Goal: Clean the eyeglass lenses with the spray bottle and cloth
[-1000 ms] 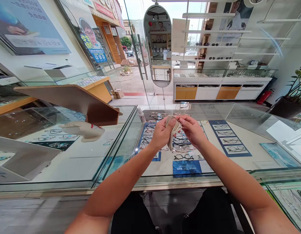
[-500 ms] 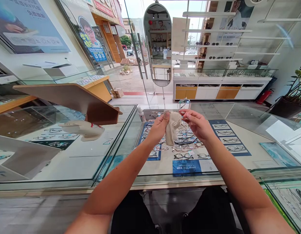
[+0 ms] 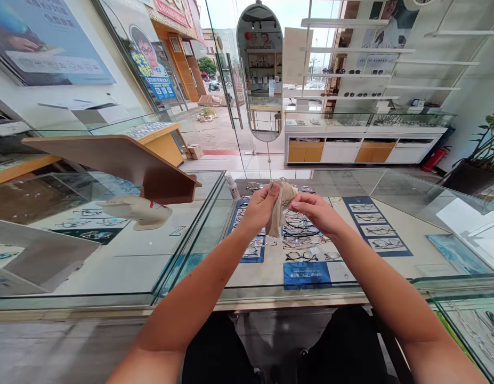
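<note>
left hand (image 3: 262, 207): fingers pinching beige cloth (image 3: 275, 217) | right hand (image 3: 316, 212): fingers bunched at its edge, hold unclear

Glass counter (image 3: 247, 280) with spectacles (image 3: 301, 256), bottle (image 3: 233, 189)

Head-worn view — forward, downward

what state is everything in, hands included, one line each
soft beige fabric cloth: bunched at the top, hanging down, held above the counter
left hand: closed on the cloth
right hand: fingers bent at the cloth's right edge, exact grip unclear
small white bottle: standing
blue rectangular printed card: lying flat
tall oval glass mirror: upright
orange rectangular cabinet doors: shut
</note>
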{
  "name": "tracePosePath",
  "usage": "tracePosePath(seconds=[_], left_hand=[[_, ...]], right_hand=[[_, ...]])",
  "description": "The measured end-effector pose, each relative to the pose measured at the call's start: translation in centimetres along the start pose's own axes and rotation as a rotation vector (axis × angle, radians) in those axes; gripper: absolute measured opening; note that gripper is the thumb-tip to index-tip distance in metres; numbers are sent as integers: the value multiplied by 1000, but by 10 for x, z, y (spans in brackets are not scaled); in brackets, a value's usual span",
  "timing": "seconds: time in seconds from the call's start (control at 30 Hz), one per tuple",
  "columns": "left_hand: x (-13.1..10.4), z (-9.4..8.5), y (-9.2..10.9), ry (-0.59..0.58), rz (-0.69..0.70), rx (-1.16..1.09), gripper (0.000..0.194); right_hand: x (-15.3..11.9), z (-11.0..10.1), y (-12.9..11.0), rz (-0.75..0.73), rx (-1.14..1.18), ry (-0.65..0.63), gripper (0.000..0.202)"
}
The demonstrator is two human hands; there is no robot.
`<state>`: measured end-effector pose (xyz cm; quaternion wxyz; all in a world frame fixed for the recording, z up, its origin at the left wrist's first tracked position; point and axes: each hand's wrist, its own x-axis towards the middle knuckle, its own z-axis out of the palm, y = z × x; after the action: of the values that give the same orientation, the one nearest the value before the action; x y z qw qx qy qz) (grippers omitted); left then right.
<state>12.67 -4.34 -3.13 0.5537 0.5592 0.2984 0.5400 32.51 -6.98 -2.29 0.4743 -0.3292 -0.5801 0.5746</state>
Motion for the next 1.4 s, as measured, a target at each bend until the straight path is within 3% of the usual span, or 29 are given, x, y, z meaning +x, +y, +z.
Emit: tracePosePath(seconds=[0.3, 0.47, 0.67, 1.07, 1.23, 1.4], left_hand=[[1, -5, 11, -91, -141, -118, 60], [-3, -3, 17, -119, -153, -99, 57], [-4, 0, 13, -97, -65, 12, 61], [-14, 13, 11, 99, 126, 162, 51], [-16, 16, 11, 155, 163, 159, 59], [-9, 11, 9, 56, 70, 54, 67]], right_hand=[[0, 2, -5, 69, 132, 47, 35], [0, 0, -4, 90, 159, 47, 39], [1, 0, 0, 106, 178, 45, 39], [-4, 14, 1, 74, 120, -66, 40], [-5, 18, 5, 68, 80, -86, 35], [-4, 13, -1, 46, 50, -36, 29]])
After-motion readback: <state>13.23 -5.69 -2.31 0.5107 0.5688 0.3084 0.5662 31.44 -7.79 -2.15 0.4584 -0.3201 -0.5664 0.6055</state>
